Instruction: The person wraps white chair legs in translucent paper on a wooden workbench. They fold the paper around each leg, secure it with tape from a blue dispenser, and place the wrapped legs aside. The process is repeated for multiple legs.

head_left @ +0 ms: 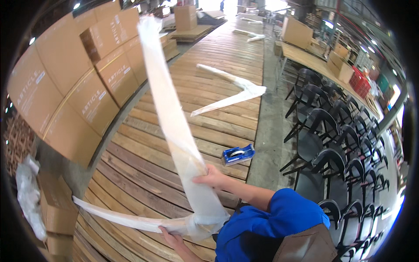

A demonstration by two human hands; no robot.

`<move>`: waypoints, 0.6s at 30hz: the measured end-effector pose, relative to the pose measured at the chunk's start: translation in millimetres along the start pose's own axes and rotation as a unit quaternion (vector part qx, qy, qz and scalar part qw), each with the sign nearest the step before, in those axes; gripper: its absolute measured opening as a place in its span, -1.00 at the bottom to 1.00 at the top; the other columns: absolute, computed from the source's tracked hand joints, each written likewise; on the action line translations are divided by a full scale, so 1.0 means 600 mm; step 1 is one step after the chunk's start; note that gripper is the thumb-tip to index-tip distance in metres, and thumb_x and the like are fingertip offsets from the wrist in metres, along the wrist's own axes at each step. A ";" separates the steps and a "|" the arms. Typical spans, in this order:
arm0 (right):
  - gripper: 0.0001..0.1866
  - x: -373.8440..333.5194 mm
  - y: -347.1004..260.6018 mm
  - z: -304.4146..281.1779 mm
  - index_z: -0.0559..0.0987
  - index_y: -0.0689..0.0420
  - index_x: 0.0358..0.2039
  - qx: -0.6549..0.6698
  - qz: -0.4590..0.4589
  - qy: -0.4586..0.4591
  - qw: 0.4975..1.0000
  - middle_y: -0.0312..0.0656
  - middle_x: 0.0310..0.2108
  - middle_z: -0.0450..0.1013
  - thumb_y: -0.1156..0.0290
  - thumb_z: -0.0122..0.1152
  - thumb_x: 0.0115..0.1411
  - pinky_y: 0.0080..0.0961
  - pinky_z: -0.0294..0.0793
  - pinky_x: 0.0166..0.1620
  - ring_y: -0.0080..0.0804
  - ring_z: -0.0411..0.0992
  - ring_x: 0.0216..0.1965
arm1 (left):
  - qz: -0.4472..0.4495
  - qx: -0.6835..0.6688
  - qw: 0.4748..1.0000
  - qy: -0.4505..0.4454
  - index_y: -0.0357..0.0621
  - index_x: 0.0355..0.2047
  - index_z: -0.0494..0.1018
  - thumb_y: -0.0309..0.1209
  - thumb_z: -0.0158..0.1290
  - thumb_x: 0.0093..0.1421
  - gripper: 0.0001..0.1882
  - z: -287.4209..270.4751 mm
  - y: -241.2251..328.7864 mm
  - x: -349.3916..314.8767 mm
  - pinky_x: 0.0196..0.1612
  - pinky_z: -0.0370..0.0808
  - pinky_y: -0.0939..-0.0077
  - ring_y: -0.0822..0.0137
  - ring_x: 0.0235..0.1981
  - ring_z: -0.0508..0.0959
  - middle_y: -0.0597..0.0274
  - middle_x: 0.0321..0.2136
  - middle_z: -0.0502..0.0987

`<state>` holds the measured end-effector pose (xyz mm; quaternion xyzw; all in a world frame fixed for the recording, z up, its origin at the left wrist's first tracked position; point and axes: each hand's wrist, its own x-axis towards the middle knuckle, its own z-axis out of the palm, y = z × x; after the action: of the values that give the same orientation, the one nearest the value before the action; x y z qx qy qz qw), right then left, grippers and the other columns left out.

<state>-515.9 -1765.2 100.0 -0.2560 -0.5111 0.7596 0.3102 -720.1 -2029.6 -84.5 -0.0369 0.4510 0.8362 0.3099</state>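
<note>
A V-shaped furniture part wrapped in translucent white foam [171, 118] spans the space before me, one long arm rising to the far left, the other lying low toward the left. Its joined corner is close to my body. My right hand [210, 177] is closed round the raised arm near that corner. On the lower arm, my left hand [173, 238] grips from the near side, its fingers partly hidden. A blue tape dispenser [238, 154] with a roll in it stands on the slatted wooden table [144, 115], right of the part. Farther off lies another wrapped V-shaped part [242, 92].
Stacked cardboard boxes [83, 83] line the left side. Nearer left are an open carton [56, 201] and a plastic bag [29, 196]. Rows of black chairs [310, 146] fill the right, beside a long wooden table [305, 56] with a red crate [360, 82]. More wrapped parts [251, 35] lie farther along.
</note>
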 end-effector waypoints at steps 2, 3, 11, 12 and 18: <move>-0.50 -0.071 -0.108 -0.025 0.52 0.19 0.07 -0.065 -0.060 0.023 0.996 -0.25 -0.10 0.56 0.34 0.46 0.14 -0.40 0.50 0.03 -0.52 0.49 -0.09 | 0.017 -0.003 0.999 -0.035 -0.28 0.33 0.10 -0.09 0.11 0.34 -0.25 0.090 0.051 -0.037 0.27 0.28 0.10 0.10 0.20 0.34 -0.01 0.24 0.29; -0.38 -0.116 -0.163 -0.032 0.46 0.19 0.14 -0.072 -0.135 0.017 0.988 -0.24 -0.03 0.52 0.27 0.49 0.11 -0.39 0.45 0.10 -0.50 0.45 0.00 | 0.052 -0.010 0.997 -0.060 -0.23 0.32 0.13 -0.12 0.14 0.32 -0.28 0.131 0.069 -0.056 0.23 0.34 0.12 0.10 0.16 0.39 0.00 0.22 0.31; -0.13 -0.469 -0.209 -0.259 0.31 0.22 0.17 -0.169 -0.349 0.466 0.796 -0.12 -0.08 0.44 -0.16 0.37 0.08 -0.31 0.49 -0.03 -0.32 0.45 -0.09 | 0.075 -0.025 0.960 -0.267 -0.22 0.26 0.20 -0.31 0.26 0.14 -0.27 0.451 -0.001 -0.244 0.21 0.38 0.11 0.14 0.09 0.43 0.06 0.12 0.39; -0.12 -0.491 -0.198 -0.301 0.30 0.20 0.16 -0.191 -0.359 0.495 0.768 -0.12 -0.15 0.45 -0.22 0.35 0.08 -0.33 0.55 -0.12 -0.31 0.48 -0.17 | 0.093 -0.014 0.967 -0.238 -0.25 0.25 0.20 -0.32 0.34 0.06 -0.20 0.489 -0.028 -0.272 0.22 0.37 0.14 0.15 0.06 0.45 0.04 0.10 0.40; -0.02 -0.499 -0.255 -0.448 0.31 0.21 0.08 -0.070 -0.562 0.294 0.770 -0.07 -0.36 0.45 -0.40 0.31 -0.01 -0.39 0.61 -0.33 -0.22 0.52 -0.40 | 0.258 -0.025 0.889 -0.377 -0.14 0.28 0.03 0.08 0.42 -0.05 0.09 0.645 -0.157 -0.357 0.05 0.43 0.24 0.26 -0.11 0.48 0.20 -0.13 0.44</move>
<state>-91.5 -1775.2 171.8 -0.1548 -0.4990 0.2991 0.7985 -411.6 -1795.2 148.3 0.3913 0.2728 0.8486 0.2289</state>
